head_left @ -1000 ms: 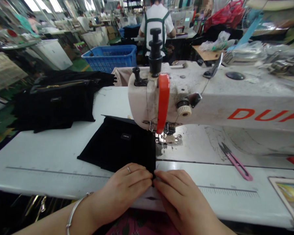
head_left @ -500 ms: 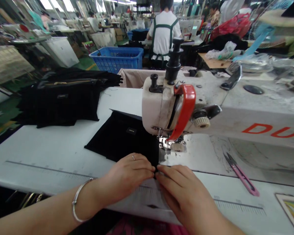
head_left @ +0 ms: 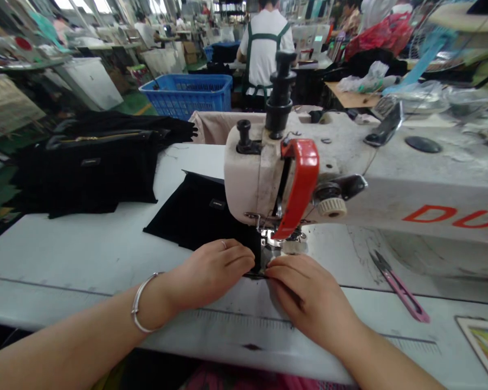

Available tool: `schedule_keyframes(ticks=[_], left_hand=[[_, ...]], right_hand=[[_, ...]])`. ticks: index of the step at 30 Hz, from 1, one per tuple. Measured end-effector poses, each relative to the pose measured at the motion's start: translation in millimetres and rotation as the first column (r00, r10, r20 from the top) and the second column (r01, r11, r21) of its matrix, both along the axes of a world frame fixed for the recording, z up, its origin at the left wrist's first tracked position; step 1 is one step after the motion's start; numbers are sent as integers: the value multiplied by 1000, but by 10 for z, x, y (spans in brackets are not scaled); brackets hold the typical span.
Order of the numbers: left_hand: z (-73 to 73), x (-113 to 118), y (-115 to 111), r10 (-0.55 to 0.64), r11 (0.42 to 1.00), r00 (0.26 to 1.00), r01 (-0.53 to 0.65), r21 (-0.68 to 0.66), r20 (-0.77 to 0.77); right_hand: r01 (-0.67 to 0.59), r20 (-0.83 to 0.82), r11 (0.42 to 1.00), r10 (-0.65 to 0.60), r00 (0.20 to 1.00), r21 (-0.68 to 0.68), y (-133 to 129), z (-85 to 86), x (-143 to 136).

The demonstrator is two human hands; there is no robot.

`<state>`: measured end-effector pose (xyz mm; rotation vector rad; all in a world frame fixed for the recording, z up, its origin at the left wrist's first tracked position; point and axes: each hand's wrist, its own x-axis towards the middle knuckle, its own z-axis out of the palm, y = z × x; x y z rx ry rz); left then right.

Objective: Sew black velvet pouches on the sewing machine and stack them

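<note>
A black fabric piece [head_left: 195, 216] with a small label lies on the white table, its right edge beside the presser foot [head_left: 271, 239] of the sewing machine [head_left: 252, 181]. My left hand [head_left: 213, 271], wearing a ring and a bracelet, has its fingers together on the fabric's near edge. Just right of it, my right hand [head_left: 309, 292] pinches at the near right corner of the fabric, close in front of the foot. The fingertips of both hands are a short gap apart.
A stack of black fabric pieces [head_left: 93, 173] lies at the left. Pink thread snips [head_left: 402, 290] rest right of my right hand. Behind the table stand a blue basket [head_left: 187, 97] and a person in a white shirt [head_left: 266, 49]. A framed picture [head_left: 486, 346] is at the right edge.
Both hands and the fabric have moved forward, bringing the near corner closer to the presser foot. The fingertips are slightly farther apart. The camera view has shifted a little.
</note>
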<state>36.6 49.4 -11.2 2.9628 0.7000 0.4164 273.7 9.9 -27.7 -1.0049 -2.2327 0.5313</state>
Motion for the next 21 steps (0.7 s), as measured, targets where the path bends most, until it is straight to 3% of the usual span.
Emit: schedule_keyframes(ticks=[7,12,16,21], left_hand=[[-36,23,33,66,998,995,-67,5,77],[-104,-2,79,-8,1000,993,7,7,115],[-92,-17,63,-46,998,996,42,56,73],[-73,-36,71,-74,993,991,63,100,114]], right_hand=[[-39,150,999,37,988,9,-36,39,-47],[-38,164,999,33,986,27,-33,14,-60],[11,116,1000,-11,993,1,-29,21,-61],[-10,170,1000,10,985,-1,-15,6,-73]])
